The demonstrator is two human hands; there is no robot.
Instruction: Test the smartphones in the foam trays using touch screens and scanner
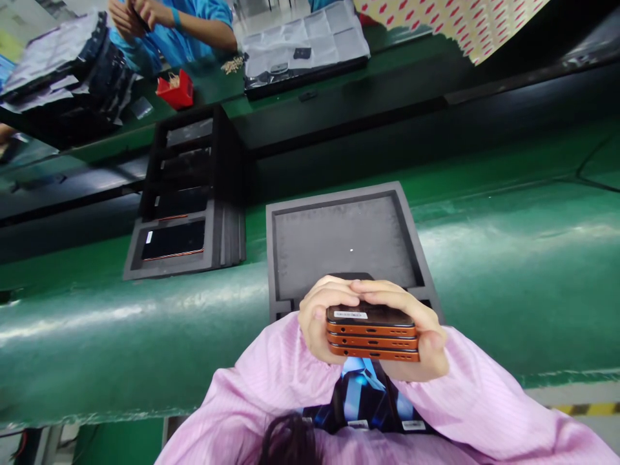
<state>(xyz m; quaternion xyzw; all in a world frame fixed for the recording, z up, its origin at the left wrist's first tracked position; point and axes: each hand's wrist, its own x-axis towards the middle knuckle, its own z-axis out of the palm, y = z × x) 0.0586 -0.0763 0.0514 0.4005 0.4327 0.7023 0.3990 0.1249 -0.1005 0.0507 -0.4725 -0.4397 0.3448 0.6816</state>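
Both my hands hold a stack of three orange-edged smartphones [372, 342] close to my body. My left hand [320, 316] wraps round the left side of the stack, and my right hand [426, 336] grips its right side. The fingers of both hands meet over the far end. A white label shows on the dark screen of the top phone, and the ports on the orange ends face me. Just beyond my hands lies a grey foam tray [407, 242] with a wide recess. Below my wrists are several dark blue printed boxes [358, 400] with white labels.
On the left stands a stack of foam trays [227, 232] holding several phones. Across the green bench [508, 271] are a red container [175, 90], a covered tray [310, 48] and piled black trays [62, 71]. A co-worker in blue sleeves [208, 19] works there.
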